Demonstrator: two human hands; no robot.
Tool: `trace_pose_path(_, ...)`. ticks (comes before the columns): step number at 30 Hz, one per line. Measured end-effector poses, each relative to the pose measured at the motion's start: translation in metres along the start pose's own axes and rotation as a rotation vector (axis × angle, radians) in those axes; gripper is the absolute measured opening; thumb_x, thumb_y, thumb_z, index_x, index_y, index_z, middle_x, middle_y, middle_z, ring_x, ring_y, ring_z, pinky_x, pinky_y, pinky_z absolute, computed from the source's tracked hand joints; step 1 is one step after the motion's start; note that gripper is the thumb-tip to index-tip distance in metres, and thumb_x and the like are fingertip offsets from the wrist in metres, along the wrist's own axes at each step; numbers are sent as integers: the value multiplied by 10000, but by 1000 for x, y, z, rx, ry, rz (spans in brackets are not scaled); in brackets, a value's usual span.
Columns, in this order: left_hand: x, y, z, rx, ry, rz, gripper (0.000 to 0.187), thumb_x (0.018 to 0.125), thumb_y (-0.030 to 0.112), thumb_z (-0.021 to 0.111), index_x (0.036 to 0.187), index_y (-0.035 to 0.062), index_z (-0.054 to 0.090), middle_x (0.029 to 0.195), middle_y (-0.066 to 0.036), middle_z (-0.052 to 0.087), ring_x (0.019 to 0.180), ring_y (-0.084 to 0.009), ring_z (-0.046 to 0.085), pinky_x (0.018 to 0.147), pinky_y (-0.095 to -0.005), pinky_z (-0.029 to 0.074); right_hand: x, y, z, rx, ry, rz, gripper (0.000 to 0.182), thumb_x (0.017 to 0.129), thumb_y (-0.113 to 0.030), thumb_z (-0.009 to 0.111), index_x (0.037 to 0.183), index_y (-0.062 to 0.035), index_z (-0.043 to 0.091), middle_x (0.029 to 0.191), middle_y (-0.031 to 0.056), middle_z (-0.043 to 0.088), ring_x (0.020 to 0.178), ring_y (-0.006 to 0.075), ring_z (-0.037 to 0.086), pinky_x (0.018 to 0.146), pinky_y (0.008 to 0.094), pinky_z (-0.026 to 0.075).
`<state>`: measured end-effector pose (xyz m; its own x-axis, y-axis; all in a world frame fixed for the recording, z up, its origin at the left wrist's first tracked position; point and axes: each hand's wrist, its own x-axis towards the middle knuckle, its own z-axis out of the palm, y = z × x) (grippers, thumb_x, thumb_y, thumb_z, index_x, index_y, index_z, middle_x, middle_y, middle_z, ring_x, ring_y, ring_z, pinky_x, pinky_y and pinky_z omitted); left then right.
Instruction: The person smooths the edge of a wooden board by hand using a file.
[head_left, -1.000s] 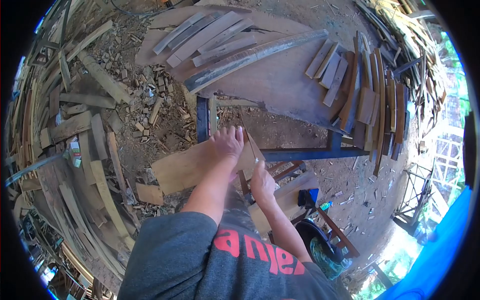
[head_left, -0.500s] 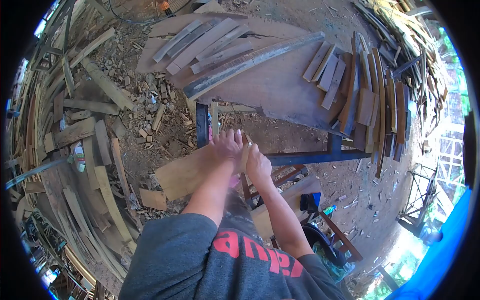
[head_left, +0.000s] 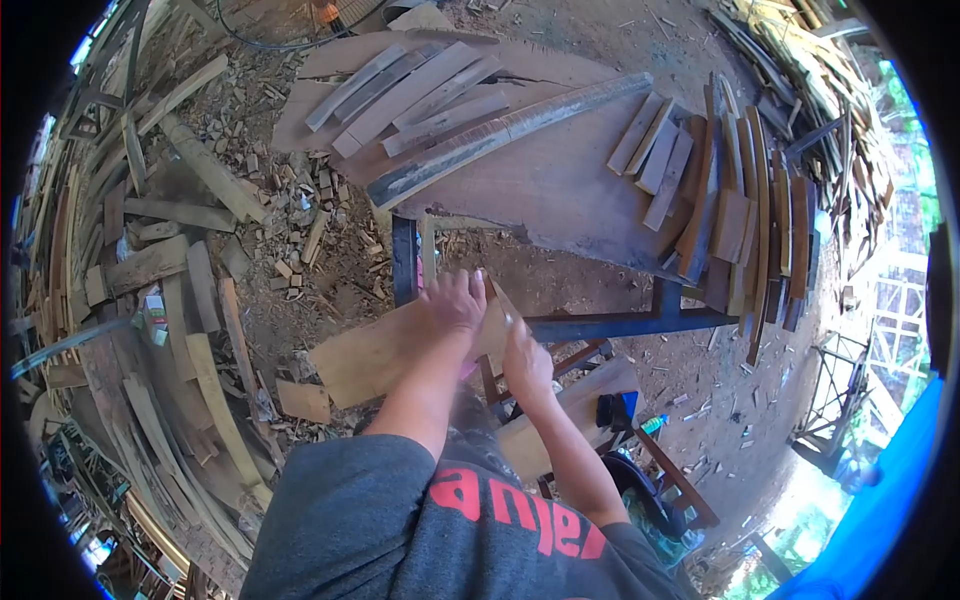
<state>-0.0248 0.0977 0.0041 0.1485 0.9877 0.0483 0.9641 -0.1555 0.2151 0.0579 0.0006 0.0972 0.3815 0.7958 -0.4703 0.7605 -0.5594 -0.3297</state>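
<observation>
By the frame (head_left: 620,325)'s near edge, my left hand (head_left: 455,300) presses flat on the board (head_left: 370,350), my right hand (head_left: 527,365) clenched around a tool (head_left: 509,320), the bag (head_left: 668,535)'s contents unclear.

One head-worn view looks forward and steeply down past the chest; the hands (head_left: 492,335) sit mid-frame.

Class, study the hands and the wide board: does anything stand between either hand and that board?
Nothing visible stands between the left hand and the wide board; the hand lies right on it. At the board's right end, the right hand grips a thin tool, the only thing seen between them.
</observation>
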Motion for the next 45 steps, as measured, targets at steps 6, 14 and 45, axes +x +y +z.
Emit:
trace_pose_path(6, 0, -1, 2, -24, -11, 5, 317, 913, 431, 480, 813, 154, 595, 859, -73, 601, 868, -281, 564, 795, -474, 387, 24, 1, 16, 53, 1, 11, 108, 899, -94, 446, 984, -29, 430, 726, 255, 636, 706, 425, 651, 614, 524, 516)
trace_pose_path(14, -1, -1, -1, -1, -110, -52, 348, 924, 439, 457, 848, 152, 637, 884, -76, 628, 935, -280, 553, 852, -468, 348, -12, 7, 0, -19, -59, 40, 151, 904, -135, 494, 991, -25, 438, 770, 235, 655, 724, 405, 666, 607, 477, 545)
trace_pose_path(45, 2, -2, 7, 8, 39, 14, 318, 918, 426, 476, 817, 152, 601, 841, -75, 603, 845, -291, 570, 761, -473, 406, 31, -5, 12, 88, 33, -53, 149, 889, -81, 440, 1025, -21, 426, 758, 262, 644, 733, 440, 648, 631, 540, 509)
